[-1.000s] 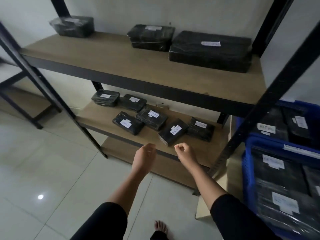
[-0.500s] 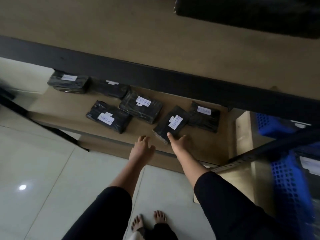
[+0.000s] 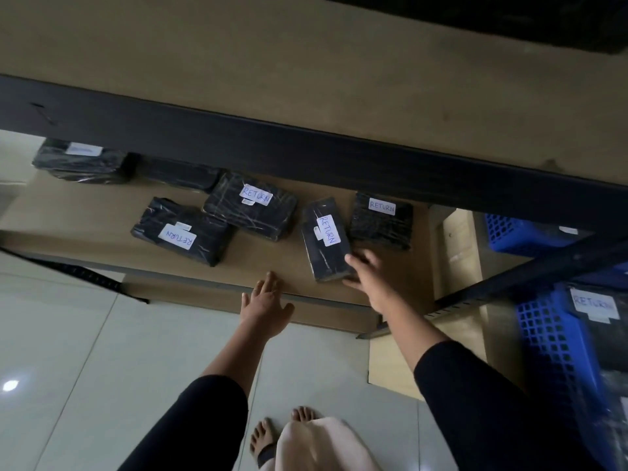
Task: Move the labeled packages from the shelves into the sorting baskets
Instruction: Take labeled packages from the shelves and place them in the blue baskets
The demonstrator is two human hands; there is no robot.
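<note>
Several black wrapped packages with white RETURN labels lie on the lower shelf. My right hand grips the near end of one RETURN package, thumb at its near edge and fingers on its right side. Close beside it on the right lies another package. Two more packages lie to the left, and one sits at the far left. My left hand is open, fingers straight over the shelf's front edge, holding nothing. A blue sorting basket stands at the right with a RETURN package inside.
The upper shelf board and its dark front beam hang over the lower shelf. A dark upright post slants between shelf and baskets. A second blue basket stands behind. My bare feet are on the tiled floor.
My head dropped closer to the lower shelf. My right hand went from touching the package's near end to gripping it, and the package has turned. My left hand opened and reached the shelf edge.
</note>
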